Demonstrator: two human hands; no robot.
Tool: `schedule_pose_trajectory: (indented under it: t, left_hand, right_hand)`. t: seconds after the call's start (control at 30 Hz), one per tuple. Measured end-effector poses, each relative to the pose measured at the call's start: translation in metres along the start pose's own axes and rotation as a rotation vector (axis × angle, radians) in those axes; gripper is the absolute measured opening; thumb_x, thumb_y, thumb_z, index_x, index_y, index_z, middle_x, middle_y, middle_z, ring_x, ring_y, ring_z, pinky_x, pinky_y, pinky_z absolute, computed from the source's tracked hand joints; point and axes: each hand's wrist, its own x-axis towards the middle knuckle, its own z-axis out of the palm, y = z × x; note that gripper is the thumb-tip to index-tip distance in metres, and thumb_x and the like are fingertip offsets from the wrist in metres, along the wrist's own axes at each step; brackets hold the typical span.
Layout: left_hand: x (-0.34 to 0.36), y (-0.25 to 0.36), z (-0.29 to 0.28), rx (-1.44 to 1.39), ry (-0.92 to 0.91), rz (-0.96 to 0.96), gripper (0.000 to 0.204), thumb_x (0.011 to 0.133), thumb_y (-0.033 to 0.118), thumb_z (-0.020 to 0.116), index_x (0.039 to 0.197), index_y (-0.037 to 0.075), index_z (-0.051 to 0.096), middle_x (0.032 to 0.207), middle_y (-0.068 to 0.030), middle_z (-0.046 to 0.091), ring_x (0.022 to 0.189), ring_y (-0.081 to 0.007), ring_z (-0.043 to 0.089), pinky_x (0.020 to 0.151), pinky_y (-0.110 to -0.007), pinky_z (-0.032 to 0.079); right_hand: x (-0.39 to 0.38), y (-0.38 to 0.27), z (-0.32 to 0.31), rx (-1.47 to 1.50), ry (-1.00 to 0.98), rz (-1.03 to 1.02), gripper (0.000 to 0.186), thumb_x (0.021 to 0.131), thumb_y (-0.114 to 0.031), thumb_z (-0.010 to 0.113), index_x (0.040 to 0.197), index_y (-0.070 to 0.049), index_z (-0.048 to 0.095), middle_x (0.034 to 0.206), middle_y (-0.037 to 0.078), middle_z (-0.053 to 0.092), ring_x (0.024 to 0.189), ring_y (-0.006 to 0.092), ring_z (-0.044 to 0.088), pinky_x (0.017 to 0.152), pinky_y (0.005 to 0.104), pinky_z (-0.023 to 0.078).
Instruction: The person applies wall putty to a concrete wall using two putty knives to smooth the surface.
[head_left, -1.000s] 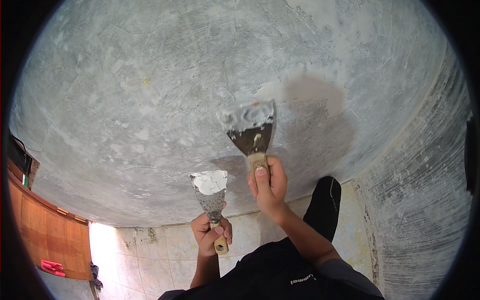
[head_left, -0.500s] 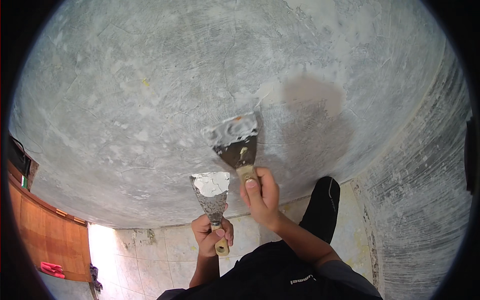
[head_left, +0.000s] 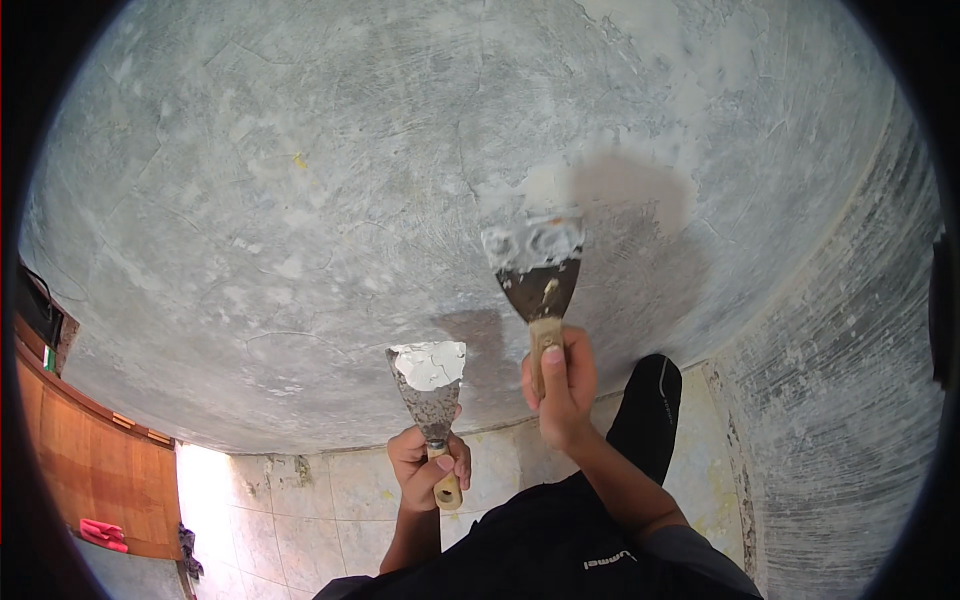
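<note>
A: How are the two tools held?
B: The left hand [head_left: 428,472] is closed around a narrow putty knife with a speckled metal blade and pale wooden handle [head_left: 428,410], its blade end pointing away from the body. The right hand [head_left: 564,385] grasps a wider, dark-bladed putty knife with a worn wooden handle [head_left: 540,292], further out, over the mottled grey plastered wall [head_left: 300,240]. I can't tell whether its edge touches.
A: What could go wrong?
B: The smooth white paste [head_left: 430,367] reaches the narrow blade's end — too steep a tilt, and a lump might drop onto the pale tiled floor [head_left: 300,500].
A: And the wider one?
B: Lumpy grey-white residue [head_left: 530,241] coats its face; dragged across plaster, that could leave ridges. A dipped corner might gouge. The brown-grey shadow [head_left: 640,225] beside it — flaws there would be easy to miss.
</note>
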Motion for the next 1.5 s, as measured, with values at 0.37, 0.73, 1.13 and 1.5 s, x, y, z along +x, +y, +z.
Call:
schedule_pose_trajectory:
  t: [0.37,0.73,1.13,1.5]
  left_hand:
    - [0.002,0.001,0.007,0.021,0.008,-0.014,0.054,0.084,0.009,0.066,0.131,-0.014,0.054,0.057,-0.0095,0.053,0.037,-0.0170,0.049,0.037,-0.029,0.040]
    - [-0.001,0.003,0.004,-0.004,0.017,-0.054,0.054,0.080,0.005,0.061,0.130,-0.016,0.054,0.062,-0.0127,0.058,0.046,-0.0186,0.056,0.044,-0.029,0.047]
    - [-0.005,0.005,0.003,-0.034,0.031,-0.041,0.053,0.080,0.004,0.061,0.130,-0.015,0.054,0.063,-0.0128,0.059,0.046,-0.0188,0.057,0.044,-0.029,0.047]
    - [-0.007,0.005,0.005,0.012,0.035,-0.008,0.054,0.084,0.010,0.066,0.131,-0.014,0.054,0.057,-0.0099,0.053,0.038,-0.0173,0.049,0.037,-0.029,0.041]
  right_hand:
    - [0.000,0.001,-0.006,-0.039,0.040,0.089,0.023,0.107,-0.022,0.047,0.107,0.000,0.051,0.071,0.001,0.056,0.051,0.0019,0.042,0.047,0.0198,0.034]
    - [0.027,-0.018,-0.011,-0.150,0.031,0.018,0.023,0.107,-0.022,0.047,0.107,0.000,0.054,0.070,0.000,0.056,0.051,0.0016,0.042,0.047,0.0205,0.034]
    - [0.030,-0.031,0.014,-0.066,-0.047,0.005,0.022,0.106,-0.020,0.050,0.109,0.000,0.055,0.068,-0.001,0.055,0.053,0.0017,0.042,0.048,0.0201,0.034]
    - [0.008,-0.005,0.012,-0.138,-0.004,0.044,0.018,0.105,-0.017,0.050,0.106,0.000,0.055,0.069,0.000,0.056,0.058,0.0028,0.045,0.053,0.0213,0.037]
